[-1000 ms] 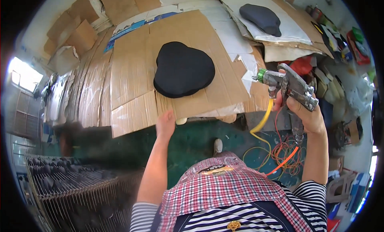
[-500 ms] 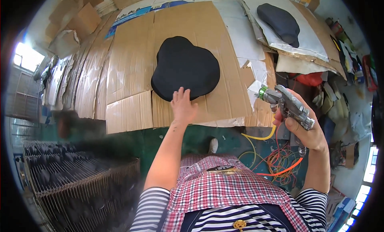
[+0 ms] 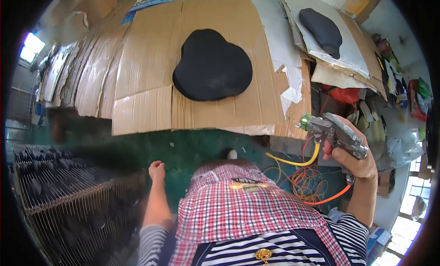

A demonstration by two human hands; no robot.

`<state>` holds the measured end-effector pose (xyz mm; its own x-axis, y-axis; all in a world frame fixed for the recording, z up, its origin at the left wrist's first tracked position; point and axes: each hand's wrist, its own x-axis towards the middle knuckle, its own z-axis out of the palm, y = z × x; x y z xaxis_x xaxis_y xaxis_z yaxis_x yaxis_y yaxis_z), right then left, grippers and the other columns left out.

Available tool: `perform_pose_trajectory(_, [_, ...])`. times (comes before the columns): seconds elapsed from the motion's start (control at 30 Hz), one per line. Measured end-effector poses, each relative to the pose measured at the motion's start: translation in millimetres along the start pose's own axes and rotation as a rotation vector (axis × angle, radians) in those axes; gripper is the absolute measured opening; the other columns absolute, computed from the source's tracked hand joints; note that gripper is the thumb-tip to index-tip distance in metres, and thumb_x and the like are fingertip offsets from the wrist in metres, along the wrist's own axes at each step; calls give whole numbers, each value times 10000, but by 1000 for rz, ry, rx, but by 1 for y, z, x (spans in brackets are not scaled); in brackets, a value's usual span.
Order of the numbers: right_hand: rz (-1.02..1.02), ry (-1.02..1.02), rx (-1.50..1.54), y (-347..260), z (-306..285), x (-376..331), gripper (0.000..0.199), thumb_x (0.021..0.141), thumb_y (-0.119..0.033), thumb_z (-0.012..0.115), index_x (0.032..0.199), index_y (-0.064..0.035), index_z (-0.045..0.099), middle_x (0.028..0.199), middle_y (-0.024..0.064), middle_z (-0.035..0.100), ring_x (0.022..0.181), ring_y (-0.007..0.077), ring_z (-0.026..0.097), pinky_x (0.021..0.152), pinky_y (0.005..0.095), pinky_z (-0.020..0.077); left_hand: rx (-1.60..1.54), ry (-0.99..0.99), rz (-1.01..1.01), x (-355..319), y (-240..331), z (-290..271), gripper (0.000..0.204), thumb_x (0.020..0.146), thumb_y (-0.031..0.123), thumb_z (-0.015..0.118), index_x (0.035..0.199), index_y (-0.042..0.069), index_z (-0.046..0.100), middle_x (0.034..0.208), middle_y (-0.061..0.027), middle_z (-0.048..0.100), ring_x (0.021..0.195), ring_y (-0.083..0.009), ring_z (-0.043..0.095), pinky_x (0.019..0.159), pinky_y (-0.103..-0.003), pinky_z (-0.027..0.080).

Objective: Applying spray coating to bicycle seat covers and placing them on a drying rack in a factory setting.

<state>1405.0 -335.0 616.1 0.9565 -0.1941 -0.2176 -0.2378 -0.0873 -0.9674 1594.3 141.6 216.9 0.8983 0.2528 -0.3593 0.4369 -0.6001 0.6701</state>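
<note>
My right hand point(image 3: 356, 151) is wrapped round a metal spray gun point(image 3: 337, 135) with a green ring at its front end. An orange hose point(image 3: 332, 196) runs from the bottom of its handle, and a yellow hose point(image 3: 298, 162) hangs below its front. A black, rounded three-lobed cushion point(image 3: 213, 66) lies flat on the cardboard sheet point(image 3: 142, 89) that covers the worktable. My left hand point(image 3: 157, 170) is low, short of the table edge and well apart from the cushion. Its fingers are curled in, with nothing seen in them.
Another black cushion point(image 3: 321, 32) rests on stacked sheets at the far right. Tangled hoses point(image 3: 307, 186) lie on the green floor point(image 3: 192, 147). At the lower left stands a wire rack point(image 3: 78, 197) holding several dark pieces. Cardboard sheets point(image 3: 91, 78) lean along the left.
My left hand has left the cushion's near edge and moved down and left, its fingers curling in. The spray gun stays in my right hand, slightly lower. The whole view has shifted.
</note>
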Motion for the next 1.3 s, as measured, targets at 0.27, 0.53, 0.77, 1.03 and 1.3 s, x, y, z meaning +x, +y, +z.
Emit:
perform_pose_trajectory(0.27, [-69,346,-78,-12,23,-4,661,775,-176,675,1328,22,373,821,40,566,700,110,537,661,239,459,-81,-317,-516,-22,-19,6,144,713,73,571,849,60,617,717,-34,577,496,-152,532,393,-256,383])
perform_pose_trajectory(0.53, [-12,175,27,-4,34,-34,703,732,-173,720,1304,54,381,954,103,576,755,131,538,669,261,468,-102,-395,-432,-9,-20,8,186,769,122,543,944,106,602,803,-24,584,583,-176,573,476,-278,430])
perform_pose_trajectory(0.77, [-169,295,23,-3,41,26,657,777,-183,672,1325,25,375,829,47,572,690,117,541,644,240,461,-181,-349,-438,-21,-4,14,241,770,111,579,1004,59,607,821,-34,609,589,-148,580,465,-245,424])
perform_pose_trajectory(1.03, [-117,278,-69,-8,3,32,715,771,-292,675,1327,29,359,827,67,545,709,167,551,692,293,448,-295,-107,-374,0,11,-14,175,759,120,553,929,124,594,814,-21,596,589,-157,580,484,-256,420])
perform_pose_trajectory(1.3, [-98,271,-79,2,-41,30,608,769,-113,655,1307,14,403,865,62,572,728,112,539,662,240,456,-438,202,86,45,132,-10,189,780,48,588,964,11,606,798,-32,590,648,-99,526,577,-220,423])
